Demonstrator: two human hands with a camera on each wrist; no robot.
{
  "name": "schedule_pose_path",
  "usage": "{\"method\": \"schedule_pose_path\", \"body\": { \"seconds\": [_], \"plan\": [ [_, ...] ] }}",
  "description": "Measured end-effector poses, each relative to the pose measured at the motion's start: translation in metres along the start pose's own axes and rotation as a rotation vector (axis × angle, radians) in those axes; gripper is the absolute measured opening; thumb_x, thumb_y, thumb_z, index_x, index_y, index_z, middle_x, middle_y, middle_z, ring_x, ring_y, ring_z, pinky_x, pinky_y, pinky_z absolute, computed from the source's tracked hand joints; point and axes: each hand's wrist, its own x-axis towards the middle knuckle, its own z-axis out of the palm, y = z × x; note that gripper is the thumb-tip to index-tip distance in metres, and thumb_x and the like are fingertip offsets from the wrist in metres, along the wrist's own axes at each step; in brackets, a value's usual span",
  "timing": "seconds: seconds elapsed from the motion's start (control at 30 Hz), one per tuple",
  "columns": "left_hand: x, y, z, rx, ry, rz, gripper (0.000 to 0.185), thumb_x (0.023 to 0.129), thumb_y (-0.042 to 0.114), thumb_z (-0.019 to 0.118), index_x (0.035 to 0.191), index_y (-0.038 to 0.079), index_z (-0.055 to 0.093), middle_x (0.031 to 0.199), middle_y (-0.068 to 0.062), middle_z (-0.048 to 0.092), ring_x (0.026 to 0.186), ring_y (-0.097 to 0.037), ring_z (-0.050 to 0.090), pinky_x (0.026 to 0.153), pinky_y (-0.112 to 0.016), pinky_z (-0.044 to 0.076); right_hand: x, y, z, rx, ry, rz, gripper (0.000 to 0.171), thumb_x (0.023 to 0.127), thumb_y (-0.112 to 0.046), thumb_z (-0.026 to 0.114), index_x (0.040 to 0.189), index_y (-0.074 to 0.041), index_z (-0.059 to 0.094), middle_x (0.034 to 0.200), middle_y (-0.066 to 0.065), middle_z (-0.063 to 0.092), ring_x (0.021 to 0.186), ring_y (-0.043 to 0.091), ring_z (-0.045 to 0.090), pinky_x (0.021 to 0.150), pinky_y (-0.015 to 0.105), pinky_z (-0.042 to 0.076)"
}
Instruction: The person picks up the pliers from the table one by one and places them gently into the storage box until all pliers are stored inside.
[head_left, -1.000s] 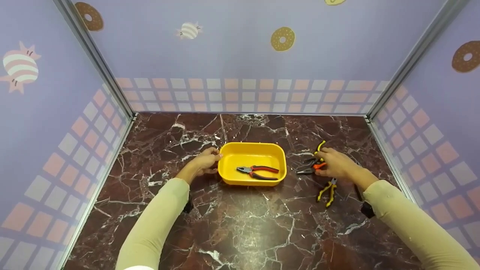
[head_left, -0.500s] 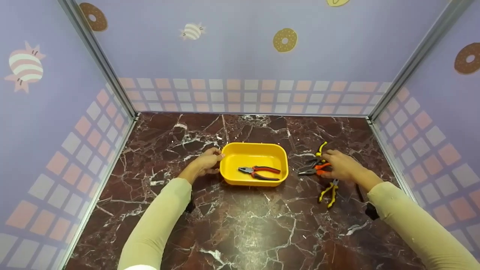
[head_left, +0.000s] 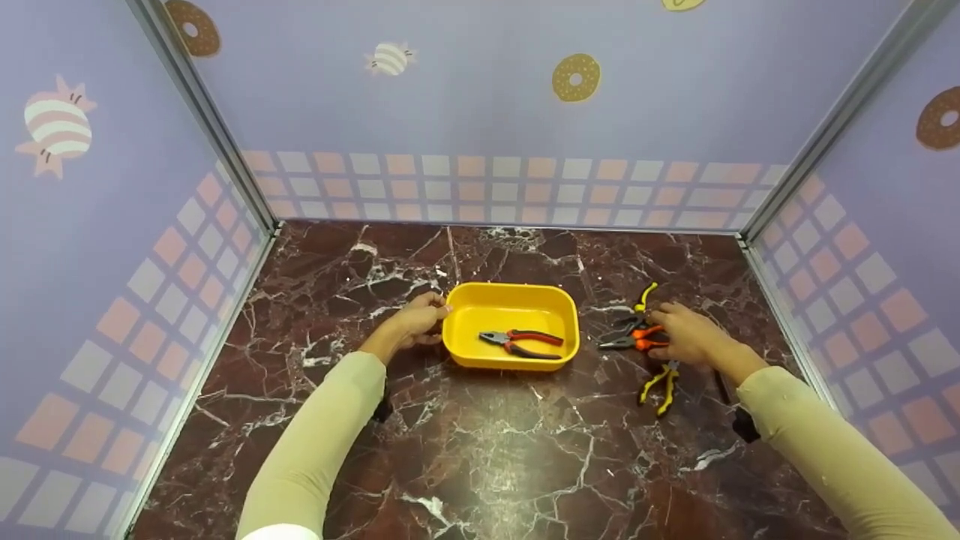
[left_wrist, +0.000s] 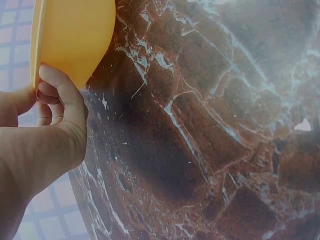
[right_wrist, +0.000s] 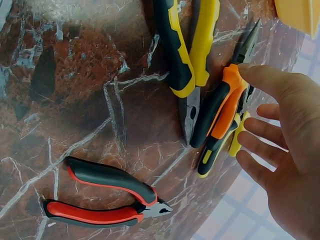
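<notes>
My left hand (head_left: pixel 416 321) pinches the left rim of a yellow plastic tub (head_left: pixel 469 319) between thumb and fingers. Pliers with red and black handles (head_left: pixel 529 343) lie inside the tub. To the right, my right hand (head_left: pixel 690 335) is over orange-handled needle-nose pliers (right_wrist: pixel 230 95); in the right wrist view its thumb appears to touch them by the pivot. Its other fingers are spread and not wrapped round anything. Yellow and black pliers (head_left: pixel 658 390) lie nearer me, and another yellow-handled pair (head_left: pixel 645 296) lies beyond, partly hidden by the orange pair.
A second red and black pair of pliers (right_wrist: pixel 110 192) lies on the dark marbled table (head_left: pixel 487 450), mostly hidden by my right arm in the head view. Patterned lilac panels (head_left: pixel 480 112) enclose the back and sides.
My right hand has drawn slightly right, showing more of the orange handles. The pliers and the tub stay put, with my left hand still on the rim. The head view has shifted a little.
</notes>
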Motion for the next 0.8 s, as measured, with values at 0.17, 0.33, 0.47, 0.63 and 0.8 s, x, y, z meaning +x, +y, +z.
{"method": "schedule_pose_path", "body": {
  "seconds": [0.17, 0.33, 0.47, 0.63, 0.8],
  "plan": [
    [0.000, 0.000, -0.001, 0.005, 0.000, 0.004, 0.016, 0.111, 0.020, 0.056, 0.122, 0.011, 0.049, 0.112, -0.010, 0.054, 0.088, -0.020, 0.061, 0.065, -0.027, 0.058, 0.000, 0.001, 0.004, -0.009, -0.004, 0.003, 0.063, 0.088, -0.028, 0.088, 0.137, 0.002, 0.064, 0.141, 0.031, 0.055, 0.126, 0.053, 0.055, 0.098, 0.070, 0.049],
    [-0.001, 0.001, -0.001, 0.009, -0.004, -0.001, 0.016, 0.111, 0.021, 0.056, 0.122, 0.011, 0.049, 0.110, -0.010, 0.055, 0.087, -0.019, 0.062, 0.067, -0.028, 0.058, -0.001, 0.004, 0.008, -0.007, -0.014, 0.011, 0.061, 0.088, -0.028, 0.088, 0.137, 0.000, 0.065, 0.138, 0.029, 0.057, 0.124, 0.052, 0.056, 0.097, 0.070, 0.049],
    [-0.001, 0.002, -0.001, 0.011, -0.007, -0.008, 0.015, 0.111, 0.021, 0.055, 0.121, 0.011, 0.050, 0.107, -0.009, 0.056, 0.086, -0.018, 0.063, 0.071, -0.031, 0.059, -0.003, 0.006, 0.011, 0.000, 0.005, -0.001, 0.055, 0.087, -0.024, 0.089, 0.132, -0.002, 0.069, 0.129, 0.025, 0.060, 0.116, 0.049, 0.060, 0.093, 0.068, 0.051],
    [-0.001, 0.003, 0.000, 0.017, -0.004, -0.017, 0.015, 0.111, 0.021, 0.056, 0.121, 0.011, 0.050, 0.106, -0.008, 0.057, 0.086, -0.018, 0.063, 0.072, -0.031, 0.060, -0.004, 0.006, 0.012, 0.003, 0.034, -0.023, 0.052, 0.085, -0.022, 0.091, 0.127, 0.000, 0.070, 0.128, 0.026, 0.060, 0.116, 0.048, 0.060, 0.094, 0.066, 0.052],
    [0.001, 0.001, -0.001, -0.009, -0.004, -0.021, 0.014, 0.111, 0.019, 0.057, 0.121, 0.011, 0.050, 0.106, -0.008, 0.058, 0.087, -0.018, 0.064, 0.069, -0.029, 0.059, -0.001, 0.006, 0.012, 0.007, 0.041, -0.019, 0.053, 0.084, -0.021, 0.092, 0.128, -0.001, 0.070, 0.126, 0.025, 0.060, 0.113, 0.046, 0.061, 0.092, 0.065, 0.053]
  ]
}}
